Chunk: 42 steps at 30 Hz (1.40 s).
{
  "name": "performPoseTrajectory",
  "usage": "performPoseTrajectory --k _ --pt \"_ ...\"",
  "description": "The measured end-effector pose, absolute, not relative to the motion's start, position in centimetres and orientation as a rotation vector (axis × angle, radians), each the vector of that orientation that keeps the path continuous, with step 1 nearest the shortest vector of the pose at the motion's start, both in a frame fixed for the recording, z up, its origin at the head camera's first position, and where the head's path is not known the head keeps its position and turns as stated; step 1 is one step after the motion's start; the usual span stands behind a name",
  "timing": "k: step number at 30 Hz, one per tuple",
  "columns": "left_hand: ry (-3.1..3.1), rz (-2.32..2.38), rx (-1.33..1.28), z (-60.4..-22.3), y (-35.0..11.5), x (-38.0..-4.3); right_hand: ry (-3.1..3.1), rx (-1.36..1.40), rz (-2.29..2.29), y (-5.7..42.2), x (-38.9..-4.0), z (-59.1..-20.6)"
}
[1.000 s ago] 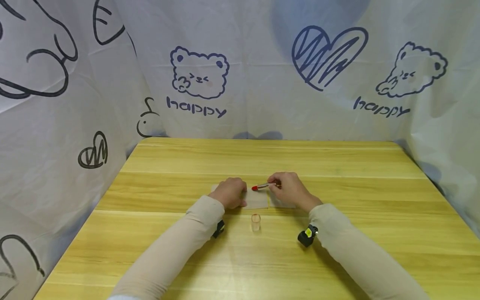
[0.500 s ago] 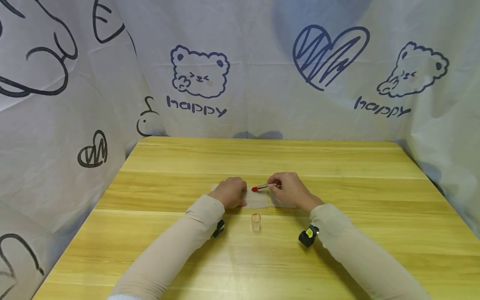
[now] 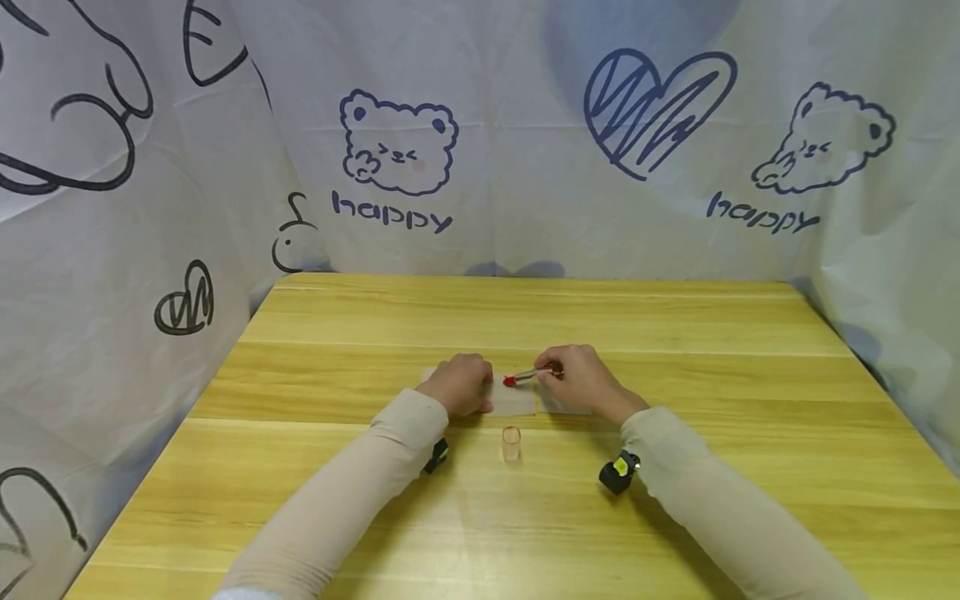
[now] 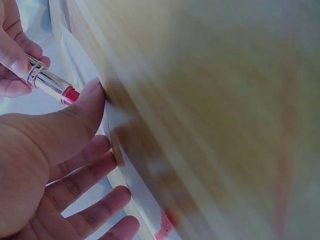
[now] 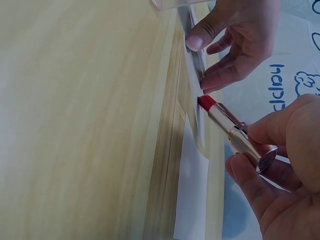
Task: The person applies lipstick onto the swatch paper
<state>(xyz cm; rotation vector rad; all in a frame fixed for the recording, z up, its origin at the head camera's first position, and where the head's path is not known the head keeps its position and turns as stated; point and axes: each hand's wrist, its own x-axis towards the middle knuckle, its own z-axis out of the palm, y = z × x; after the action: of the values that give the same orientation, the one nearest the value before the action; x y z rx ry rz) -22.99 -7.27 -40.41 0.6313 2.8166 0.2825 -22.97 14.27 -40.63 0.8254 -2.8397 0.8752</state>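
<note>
My right hand (image 3: 583,379) pinches a lipstick (image 5: 225,118) by its metallic base between thumb and fingers. The bare red tip points left and touches the white paper (image 3: 513,403) on the table. My left hand (image 3: 459,385) rests on the paper's left part, thumb and fingertips pressing it down, fingers fairly straight in the left wrist view. Some red colour (image 4: 164,227) shows on the paper there, near the little finger. Nearer me stands a clear lipstick cap (image 3: 512,445), apart from both hands.
A second white paper piece (image 5: 192,187) lies right of the first, partly under my right hand. The wooden table (image 3: 300,467) reaches back to a white curtain (image 3: 517,208) with drawings. Both wrists carry small black cameras (image 3: 618,473).
The lipstick tip has shifted very slightly toward me, and a small red mark now shows beside it on the paper. My left hand stays in place.
</note>
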Motion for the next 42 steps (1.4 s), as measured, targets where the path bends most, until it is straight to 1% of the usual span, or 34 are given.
performPoseTrajectory --k 29,42 --pt "2.819 0.284 0.617 -40.4 -7.2 -22.9 -2.892 0.873 0.894 14.6 -22.2 -40.2" --pt "2.821 0.284 0.615 -40.4 -7.2 -22.9 -2.892 0.958 0.898 14.8 -21.8 -39.9"
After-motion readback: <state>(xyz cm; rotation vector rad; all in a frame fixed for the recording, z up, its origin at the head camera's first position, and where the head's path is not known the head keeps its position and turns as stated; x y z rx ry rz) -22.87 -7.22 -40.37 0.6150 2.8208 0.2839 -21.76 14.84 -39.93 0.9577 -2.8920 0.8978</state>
